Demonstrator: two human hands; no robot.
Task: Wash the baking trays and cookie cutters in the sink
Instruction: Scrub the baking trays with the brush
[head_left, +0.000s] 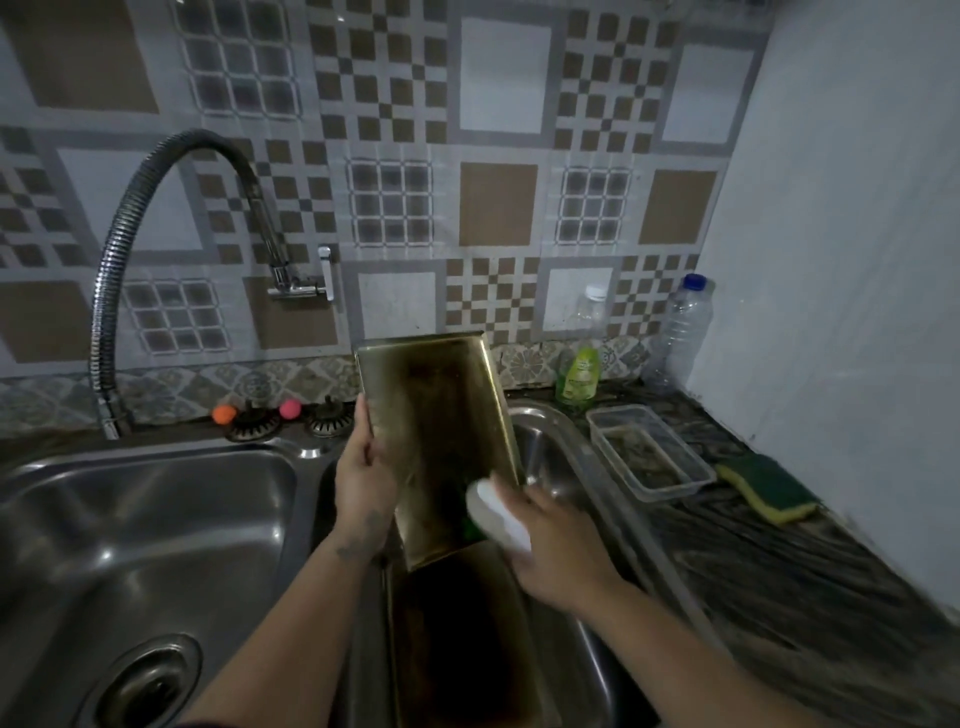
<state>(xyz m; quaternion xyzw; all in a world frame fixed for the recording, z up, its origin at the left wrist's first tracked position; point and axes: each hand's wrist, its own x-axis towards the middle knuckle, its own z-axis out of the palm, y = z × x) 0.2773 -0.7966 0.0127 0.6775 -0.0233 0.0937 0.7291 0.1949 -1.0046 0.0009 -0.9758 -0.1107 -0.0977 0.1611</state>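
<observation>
A rectangular metal baking tray (436, 415), darkly stained inside, stands tilted on end over the right basin (550, 447) of a steel double sink. My left hand (363, 467) grips its left edge, thumb on the inner face. My right hand (556, 540) holds a foamy white sponge with a green underside (493, 514) against the tray's lower right part. A second dark baking tray (462, 634) lies flat in the basin below. No cookie cutters are visible.
The left basin (156, 530) with its drain lies under a flexible tap (156, 208). On the right counter are a clear plastic container (649, 452), a yellow-green sponge (763, 488), a green soap bottle (579, 376) and two clear bottles (680, 327). Two sink strainers (254, 423) sit behind the sink.
</observation>
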